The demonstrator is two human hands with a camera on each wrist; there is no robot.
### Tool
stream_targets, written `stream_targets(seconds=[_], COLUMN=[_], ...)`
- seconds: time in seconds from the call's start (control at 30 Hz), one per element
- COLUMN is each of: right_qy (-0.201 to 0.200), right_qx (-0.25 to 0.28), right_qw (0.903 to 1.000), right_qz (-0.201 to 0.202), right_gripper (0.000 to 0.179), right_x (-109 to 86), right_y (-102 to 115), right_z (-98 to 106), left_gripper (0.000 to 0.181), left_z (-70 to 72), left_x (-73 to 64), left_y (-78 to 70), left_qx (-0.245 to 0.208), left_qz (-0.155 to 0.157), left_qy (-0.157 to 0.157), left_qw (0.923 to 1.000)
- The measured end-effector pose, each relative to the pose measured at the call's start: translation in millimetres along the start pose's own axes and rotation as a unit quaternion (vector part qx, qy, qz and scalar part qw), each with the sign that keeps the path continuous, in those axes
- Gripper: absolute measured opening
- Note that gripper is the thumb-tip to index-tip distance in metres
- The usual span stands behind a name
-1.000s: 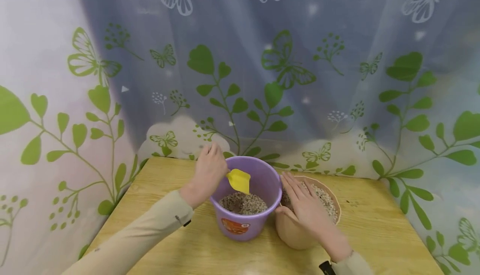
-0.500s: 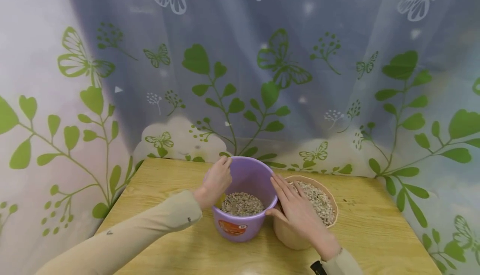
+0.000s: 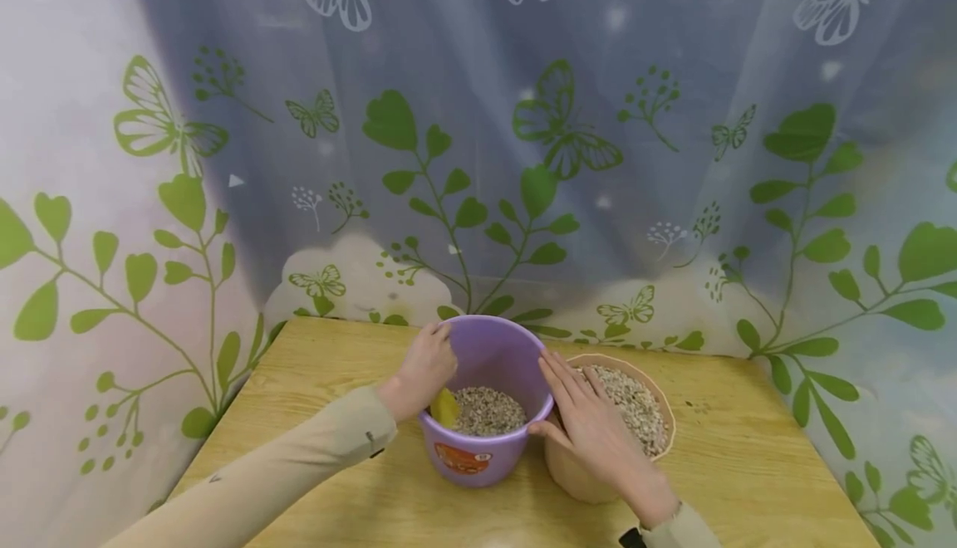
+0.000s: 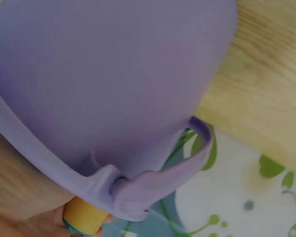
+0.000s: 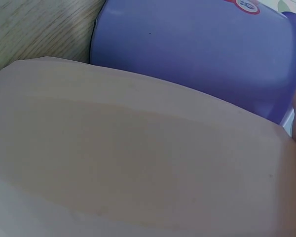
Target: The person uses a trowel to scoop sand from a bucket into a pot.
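My left hand (image 3: 422,369) grips a small yellow shovel (image 3: 444,408) at the left rim of a purple bucket (image 3: 497,463). The blade dips inside against the left wall, at the edge of the grey-brown gravel (image 3: 489,412). In the left wrist view, the yellow shovel handle (image 4: 84,216) with a teal edge pokes out of the fist, below the bucket rim. My right hand (image 3: 591,419), fingers straight, lies across a tan pot (image 3: 571,475) filled with similar gravel, fingertips at the bucket's right rim. The right wrist view is mostly filled by the pot's side (image 5: 138,158).
Bucket and pot stand side by side on a wooden table (image 3: 336,481). A curtain (image 3: 463,166) printed with leaves and butterflies hangs right behind its back edge. The bucket's purple carrying handle (image 4: 167,185) sticks out at its side.
One second ago the shovel was raised over the bucket with its blade in plain view. My left hand has since brought it down along the inner left wall. The right hand stays put.
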State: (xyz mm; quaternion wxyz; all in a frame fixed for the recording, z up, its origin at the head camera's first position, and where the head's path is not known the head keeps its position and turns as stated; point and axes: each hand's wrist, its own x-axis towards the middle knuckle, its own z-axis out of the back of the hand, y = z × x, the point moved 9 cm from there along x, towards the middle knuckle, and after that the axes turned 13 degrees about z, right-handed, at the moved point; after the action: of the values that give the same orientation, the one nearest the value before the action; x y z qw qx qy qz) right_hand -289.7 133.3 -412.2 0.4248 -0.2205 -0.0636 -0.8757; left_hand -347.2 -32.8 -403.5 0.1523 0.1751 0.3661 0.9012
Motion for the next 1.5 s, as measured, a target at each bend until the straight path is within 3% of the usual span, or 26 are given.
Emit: stream_targets(seconds=[0.2, 0.47, 0.73, 0.93, 1.27, 1.4, 1.5], right_qy=[-0.008, -0.006, -0.011, -0.013, -0.012, -0.015, -0.016], right_qx=[0.005, 0.008, 0.015, 0.017, 0.019, 0.018, 0.017], right_qw=[0.9999, 0.9999, 0.9998, 0.9997, 0.9997, 0.9997, 0.9997], right_qz=[0.007, 0.009, 0.010, 0.013, 0.012, 0.011, 0.012], right_gripper=[0.090, 0.088, 0.090, 0.089, 0.088, 0.088, 0.088], right_x=[0.4, 1.0, 1.4, 1.9, 1.5, 1.1, 1.3], right_y=[1.4, 2.2, 2.3, 3.4, 2.8, 3.0, 2.6], right_z=[0.1, -0.6, 0.3, 0.8, 0.0, 0.3, 0.2], left_gripper=[0.008, 0.016, 0.038, 0.039, 0.043, 0.045, 0.045], left_z=[-0.3, -8.1, -11.3, -14.3, -5.4, -7.7, -9.1], left_x=[-0.8, 0.3, 7.1, 6.6, 2.4, 2.9, 3.4], left_y=[-0.1, -0.3, -3.1, -1.9, 1.9, 2.6, 5.0], left_qx=[-0.061, -0.086, -0.144, -0.163, -0.210, -0.229, -0.261], left_qz=[0.008, 0.019, 0.042, 0.053, 0.073, 0.084, 0.096], left_qy=[-0.019, 0.033, 0.036, 0.048, -0.019, -0.022, -0.021], left_qw=[0.9979, 0.9956, 0.9880, 0.9841, 0.9747, 0.9695, 0.9602])
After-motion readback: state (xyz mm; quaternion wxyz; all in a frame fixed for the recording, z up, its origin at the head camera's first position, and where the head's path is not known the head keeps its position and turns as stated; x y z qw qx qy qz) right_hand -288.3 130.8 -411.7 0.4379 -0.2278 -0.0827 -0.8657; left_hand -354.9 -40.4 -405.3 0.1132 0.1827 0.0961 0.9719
